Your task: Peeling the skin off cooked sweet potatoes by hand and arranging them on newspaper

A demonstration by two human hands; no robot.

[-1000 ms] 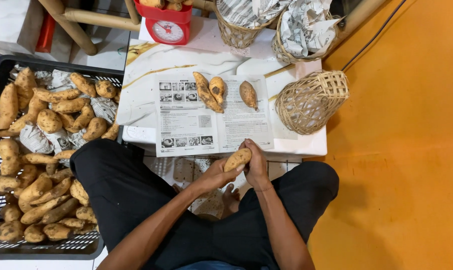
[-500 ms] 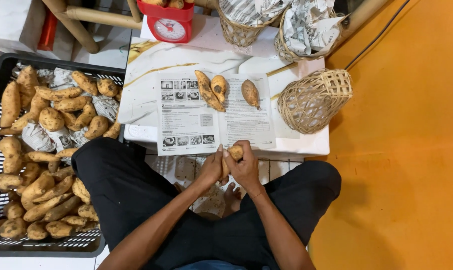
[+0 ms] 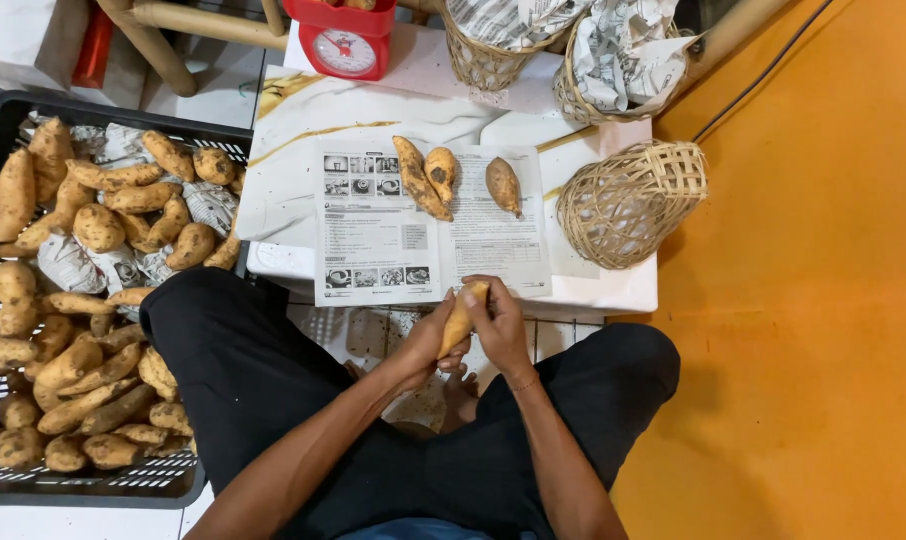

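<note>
Both hands hold one orange-brown sweet potato (image 3: 461, 315) upright over my lap, at the near edge of a low white table (image 3: 613, 290). My left hand (image 3: 428, 345) grips its lower part from the left. My right hand (image 3: 498, 325) wraps its upper part from the right. Three more sweet potatoes (image 3: 425, 178) lie on an open newspaper sheet (image 3: 373, 230) spread on the table, two together and one (image 3: 503, 185) apart to their right.
A black plastic crate (image 3: 123, 485) at my left is piled with several sweet potatoes (image 3: 63, 300) and crumpled paper. A woven basket (image 3: 633, 200) lies tipped on the table's right. Two paper-lined baskets (image 3: 613, 60) and a red scale (image 3: 345, 40) stand behind. Orange floor lies right.
The sweet potato went from lying slanted across my hands to standing upright between them. Both hands closed tighter around it and rose slightly toward the table edge.
</note>
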